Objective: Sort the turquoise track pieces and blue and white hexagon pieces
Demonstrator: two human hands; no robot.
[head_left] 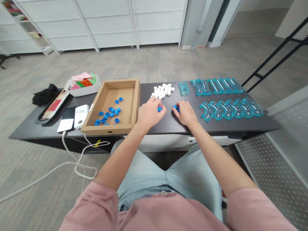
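While the table's [168, 122] left end carries a black cloth bundle [45, 95], a dark tray [44, 122] and a white tub [85, 90] toward the back edge, a white device [81, 117] lies nearer the front. Next: a cardboard box [100, 130] reaching the front edge, blue blocks [112, 114] scattered inside. Left hand [150, 112] narrow — fingertips on one blue piece [159, 109], mid-table. White pieces [163, 91] heaped just beyond, by the back edge. Right hand [186, 113] curled on another blue block [175, 108] near the front edge — count unclear. Teal parts [230, 109] in two rows toward the right end.
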